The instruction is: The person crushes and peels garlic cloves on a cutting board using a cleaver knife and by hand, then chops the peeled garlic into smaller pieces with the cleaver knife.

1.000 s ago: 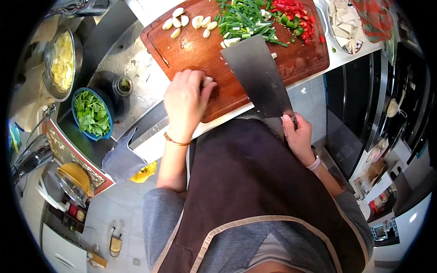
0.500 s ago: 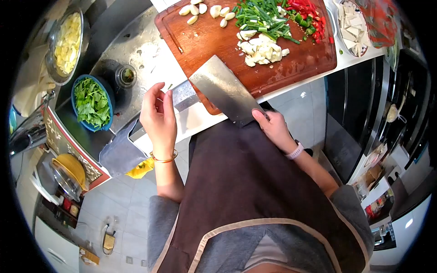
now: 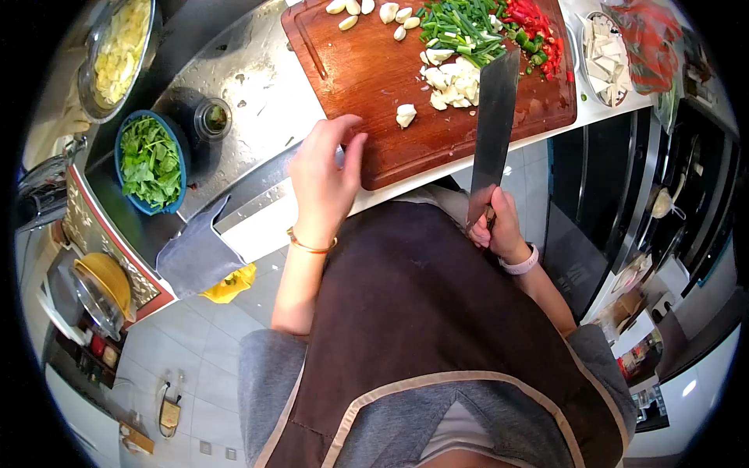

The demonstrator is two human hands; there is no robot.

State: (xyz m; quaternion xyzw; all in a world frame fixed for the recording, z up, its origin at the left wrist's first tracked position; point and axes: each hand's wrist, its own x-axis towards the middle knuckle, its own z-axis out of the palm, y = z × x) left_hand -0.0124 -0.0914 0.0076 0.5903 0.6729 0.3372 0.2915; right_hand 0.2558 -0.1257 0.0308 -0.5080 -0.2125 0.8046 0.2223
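My right hand (image 3: 503, 226) is closed around the handle of a cleaver (image 3: 495, 117). The blade points up across the wooden cutting board (image 3: 367, 78), beside a pile of crushed garlic (image 3: 456, 82). My left hand (image 3: 328, 175) hovers by the board's left edge, fingers curved and apart, holding nothing. Between the two hands, a single garlic piece (image 3: 406, 115) lies on the board. Whole garlic cloves (image 3: 388, 12) sit along the far side, with chopped green onions (image 3: 460, 27) and cut red chilies (image 3: 538, 27) to their right.
Left of the board is a metal sink area (image 3: 257, 86) with a small glass jar (image 3: 212, 118). A blue bowl of leafy greens (image 3: 150, 160) and a metal bowl of yellow slices (image 3: 121, 54) stand farther left. White slices (image 3: 607, 58) fill a dish at right.
The cleaver has swung right and turned from lying flat to nearly edge-on. A garlic piece now shows where the blade was. My left hand has moved right, to the board's edge.
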